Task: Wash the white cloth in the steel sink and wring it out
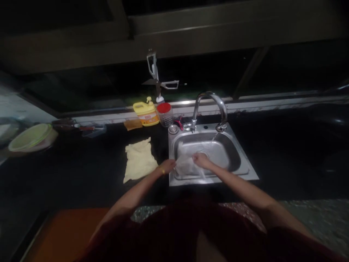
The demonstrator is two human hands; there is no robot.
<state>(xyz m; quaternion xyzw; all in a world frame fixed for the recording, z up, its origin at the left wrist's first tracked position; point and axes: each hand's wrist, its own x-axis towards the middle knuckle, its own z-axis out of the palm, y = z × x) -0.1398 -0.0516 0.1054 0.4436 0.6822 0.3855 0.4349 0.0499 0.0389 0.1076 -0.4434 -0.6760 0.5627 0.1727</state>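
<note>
A thin whitish cloth (pixel 185 165), blurred and almost see-through, is stretched between my two hands over the front left of the steel sink (pixel 247 173). My left hand (pixel 170 165) pinches its left edge just outside the sink's left rim. Above the basin, my right hand (pixel 201 160) is closed on the other side of the cloth, part of which hangs below it. A pale yellow cloth (pixel 140 160) lies spread out on the dark counter, close to my left hand. Behind the basin curves a chrome faucet (pixel 209 95), with a thin streak like water below its spout.
At the back stand a yellow pump bottle (pixel 147 114) and a red-lidded clear jar (pixel 165 114). A drain strainer (pixel 173 129) sits on the sink's corner. Far left are a pale green basin (pixel 31 137) and a cleaver-like tool (pixel 94 130) on the dark counter (pixel 89 171).
</note>
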